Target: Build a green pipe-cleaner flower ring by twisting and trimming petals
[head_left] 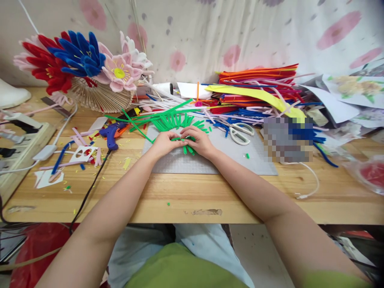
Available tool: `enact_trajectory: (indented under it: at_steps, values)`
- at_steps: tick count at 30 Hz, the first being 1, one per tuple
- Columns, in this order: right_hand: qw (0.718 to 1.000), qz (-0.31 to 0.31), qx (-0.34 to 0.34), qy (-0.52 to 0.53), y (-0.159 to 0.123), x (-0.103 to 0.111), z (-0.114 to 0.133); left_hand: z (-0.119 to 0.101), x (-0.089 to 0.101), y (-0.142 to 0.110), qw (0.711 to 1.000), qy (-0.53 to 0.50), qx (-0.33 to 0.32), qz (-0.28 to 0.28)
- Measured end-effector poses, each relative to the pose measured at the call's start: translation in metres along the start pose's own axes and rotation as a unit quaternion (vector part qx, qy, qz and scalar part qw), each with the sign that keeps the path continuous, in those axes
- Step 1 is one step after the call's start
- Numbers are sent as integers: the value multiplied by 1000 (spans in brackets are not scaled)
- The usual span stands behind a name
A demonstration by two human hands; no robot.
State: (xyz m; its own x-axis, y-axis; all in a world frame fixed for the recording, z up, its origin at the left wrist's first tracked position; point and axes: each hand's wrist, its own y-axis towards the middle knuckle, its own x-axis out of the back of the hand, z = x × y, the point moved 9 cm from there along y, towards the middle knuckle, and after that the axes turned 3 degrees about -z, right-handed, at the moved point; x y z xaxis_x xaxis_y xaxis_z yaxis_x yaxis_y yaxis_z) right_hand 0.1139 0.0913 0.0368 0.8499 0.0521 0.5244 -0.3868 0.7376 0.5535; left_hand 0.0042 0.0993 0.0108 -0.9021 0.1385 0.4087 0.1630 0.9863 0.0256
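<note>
On the grey gridded mat (186, 166), toward its far side, a small cluster of green fuzzy stems (185, 150) sits between the person's two hands, soft rounded ends poking out below the fingers. The left hand (168, 143) and right hand (198, 141) meet over it, fingers bent and pinching the cluster; exactly which fingertip grips which stem I can't make out. Just beyond the hands, cut green lengths (169, 122) spread like bristles along the mat's far edge. On the mat's right side lie scissors (233, 134) with pale looped handles, and a stubby green snippet (247, 156).

Left of the mat, a blue glue gun (111, 136) rests on the smooth, grained wooden table (192, 196), near thin yellow scraps (126, 163) and a white card (73, 157) with a rounded cut-out. Behind the mat, a thick stack of red and orange stems (258, 76) lies under a flat, curving yellow strip (261, 95). Beyond the mat to the left, plush, pointed-petalled flowers (81, 56) rise over a pale slatted fan (102, 99). Furthest back hangs a softly creased, flower-printed curtain (192, 32).
</note>
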Motion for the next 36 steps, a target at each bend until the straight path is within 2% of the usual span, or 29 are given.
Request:
enact_trajectory:
  at_steps: [8,14,19,22,28,32,36]
  values:
    - [995,4,-66,78,2,1,-12,-2,3,1,1000,11,-24,-15]
    - [994,-22,-103,28,0,3,-18,10,4,2,998,0,5,-58]
    - [991,-34,-129,34,2,3,-23,12,-1,3,999,-13,-1,-51]
    - [988,-33,-146,46,3,1,-28,11,-2,5,999,12,-18,-44]
    - [966,-41,-216,138,-2,-8,-47,7,0,2,992,116,-14,-57]
    - [972,-40,-201,111,-3,-6,-40,3,1,0,987,147,-17,-61]
    - [988,-43,-143,25,1,1,-25,4,0,2,992,109,-34,-48]
